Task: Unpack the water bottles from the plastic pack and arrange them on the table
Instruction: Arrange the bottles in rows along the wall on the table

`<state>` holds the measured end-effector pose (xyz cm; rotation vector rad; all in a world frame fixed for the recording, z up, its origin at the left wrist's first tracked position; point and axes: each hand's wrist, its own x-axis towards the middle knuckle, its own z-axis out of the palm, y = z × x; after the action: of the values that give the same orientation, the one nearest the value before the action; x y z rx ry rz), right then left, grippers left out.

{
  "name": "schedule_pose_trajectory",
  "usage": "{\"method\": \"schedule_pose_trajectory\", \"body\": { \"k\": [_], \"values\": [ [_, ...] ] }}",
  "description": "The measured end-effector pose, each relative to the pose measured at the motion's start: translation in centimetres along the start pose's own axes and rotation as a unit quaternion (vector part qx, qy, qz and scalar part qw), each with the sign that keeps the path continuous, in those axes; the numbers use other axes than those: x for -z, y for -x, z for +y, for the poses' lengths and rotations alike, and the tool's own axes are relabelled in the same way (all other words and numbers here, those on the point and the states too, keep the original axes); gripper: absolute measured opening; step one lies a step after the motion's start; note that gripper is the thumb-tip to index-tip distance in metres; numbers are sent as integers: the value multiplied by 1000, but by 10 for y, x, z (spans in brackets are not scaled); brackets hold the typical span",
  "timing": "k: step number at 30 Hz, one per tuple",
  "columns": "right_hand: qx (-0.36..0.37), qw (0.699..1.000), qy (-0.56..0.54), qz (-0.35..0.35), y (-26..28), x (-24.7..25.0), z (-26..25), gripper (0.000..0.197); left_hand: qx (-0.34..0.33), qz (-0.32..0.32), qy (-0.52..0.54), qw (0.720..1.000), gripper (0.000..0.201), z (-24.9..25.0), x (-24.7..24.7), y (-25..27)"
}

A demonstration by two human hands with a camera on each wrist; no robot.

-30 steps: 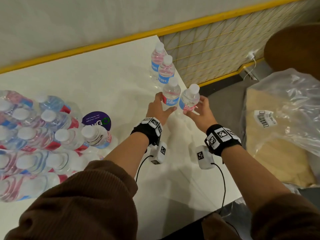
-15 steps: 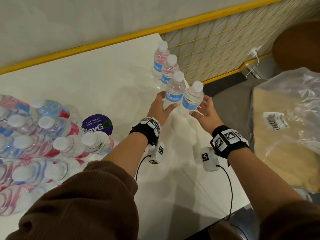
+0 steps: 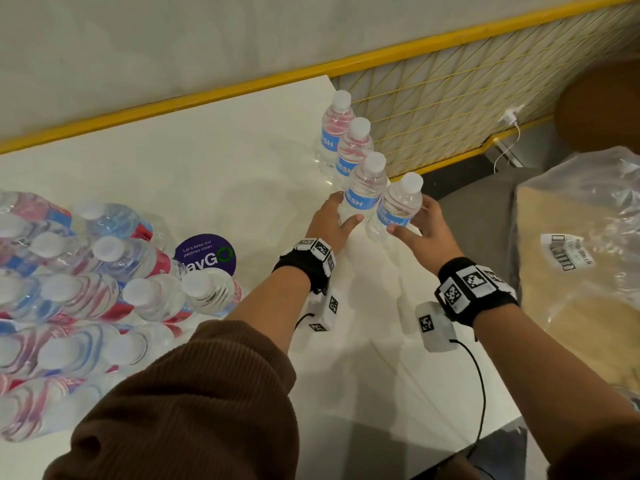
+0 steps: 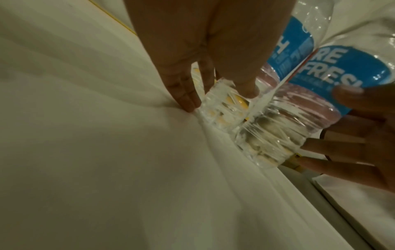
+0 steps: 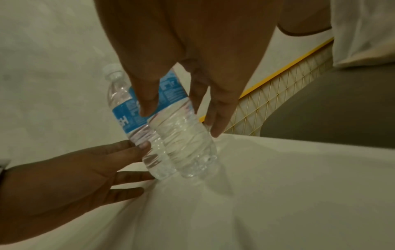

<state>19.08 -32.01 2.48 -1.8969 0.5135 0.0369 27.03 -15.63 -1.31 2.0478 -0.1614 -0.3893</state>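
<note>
Four bottles stand upright in a row along the right edge of the white table [image 3: 214, 174], running from the far corner toward the person. The far bottle [image 3: 333, 133] and the second bottle [image 3: 354, 150] stand free, close together. The left hand [image 3: 330, 225] is at the third bottle [image 3: 365, 188]: its fingers lie nearly straight along the left side of the bottle's lower part, thumb reaching toward the front, and the left wrist view shows straight fingertips down at the bottle's base by the tabletop, so the hand is spread loosely rather than clamped. The right hand [image 3: 427, 230] is at the fourth bottle [image 3: 396, 207], nearest the person: thumb in front, fingers straight along the right side. In the right wrist view the thumb overlaps the blue label and the fingers lie beside the clear body; whether they press it or only flank it I cannot tell. Both near bottles have their bases on the table, just beside each other.

The pack [image 3: 69, 299] of remaining bottles lies at the left of the table, caps pointing toward the person, wrapped in clear plastic. A round purple sticker [image 3: 206, 252] sits on the table just beside it. Right of the table a clear bag [image 3: 585, 258] of pale material rests on the floor
</note>
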Motion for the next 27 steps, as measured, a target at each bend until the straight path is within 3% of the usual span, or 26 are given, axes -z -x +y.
{"method": "schedule_pose_trajectory", "body": {
  "k": [3, 5, 8, 12, 16, 21, 27],
  "values": [
    [-5, 1000, -15, -27, 3, -2, -3, 81, 4, -1, 2, 1000, 65, 1, -2, -2],
    [-1, 1000, -28, -9, 4, -8, -6, 84, 25, 11, 10, 1000, 69, 0, -4, -2],
    [2, 999, -35, 23, 4, -11, -6, 75, 33, 29, -4, 999, 64, -1, -7, -4],
    [-18, 1000, -20, 0, 7, -6, -2, 70, 16, 21, -17, 1000, 54, 4, -5, -6],
    [-14, 999, 9, 39, 5, -13, -7, 71, 12, 14, -15, 1000, 58, 4, -8, -8],
    [-32, 997, 9, 68, 8, -28, -5, 91, 10, 13, -16, 1000, 58, 1, -10, -10],
    [-78, 993, -17, 91, 13, -35, 3, 70, 2, -2, -19, 1000, 60, 0, -8, -12]
  ]
}}
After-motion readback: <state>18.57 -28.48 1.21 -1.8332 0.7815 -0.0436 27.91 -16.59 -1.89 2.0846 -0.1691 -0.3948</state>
